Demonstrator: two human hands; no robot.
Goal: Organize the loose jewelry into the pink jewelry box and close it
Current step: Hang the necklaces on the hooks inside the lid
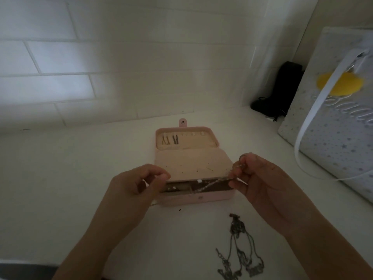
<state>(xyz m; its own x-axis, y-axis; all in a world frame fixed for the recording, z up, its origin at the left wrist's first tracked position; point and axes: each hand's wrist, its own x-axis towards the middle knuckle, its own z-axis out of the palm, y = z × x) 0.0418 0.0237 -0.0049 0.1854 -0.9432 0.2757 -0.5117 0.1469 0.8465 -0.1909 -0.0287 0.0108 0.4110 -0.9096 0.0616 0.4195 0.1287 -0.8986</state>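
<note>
The pink jewelry box (203, 199) lies open on the white counter, its lid (214, 136) flat at the back with two necklaces hooked inside. A beige inner flap (193, 164) is tilted up over the lower compartments. My left hand (133, 184) pinches the flap's front left edge. My right hand (260, 182) holds a thin silver chain (210, 185) that trails down into the box's front right compartment. Loose dark necklaces (240, 253) lie tangled on the counter in front of the box, below my right hand.
A white tiled wall (101, 67) stands behind the counter. A grey star-patterned bag (339, 128) with a white strap and yellow patch leans at the right. A black object (278, 91) sits in the back right corner. The counter's front edge (30, 263) shows at lower left.
</note>
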